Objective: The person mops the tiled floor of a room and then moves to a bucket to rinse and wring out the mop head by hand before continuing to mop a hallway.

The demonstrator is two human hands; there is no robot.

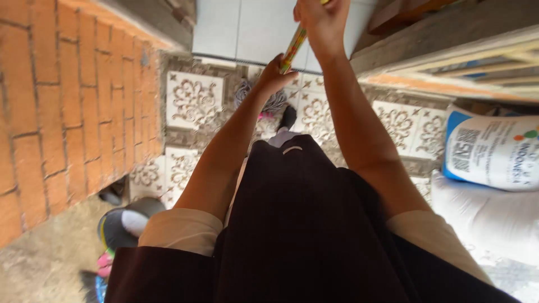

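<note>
Mop handle (293,47), a thin stick wrapped in yellow, red and green stripes, is held in both hands and slopes down toward the patterned floor tiles (193,101). The left hand (275,76) is curled around the lower part of the stick, and the right hand (320,22) is clenched around it higher up, near the top edge of the view. At the stick's foot a grey stringy mop head (247,90) is seen lying on the tiles, just beyond a dark shoe (288,116). Mopping of the tiled strip appears to be the step in hand; the stroke seems to be mid-way, and the next move would call for a firm two-handed hold while the head is drawn along the floor between the brick wall (73,112) and the sacks.

On the right, a white sack with a blue border and small coloured dots (494,151) is laid on top of a plain white sack (488,216). Its printed label faces up. More footwear (120,224) is seen at lower left beside the wall.
</note>
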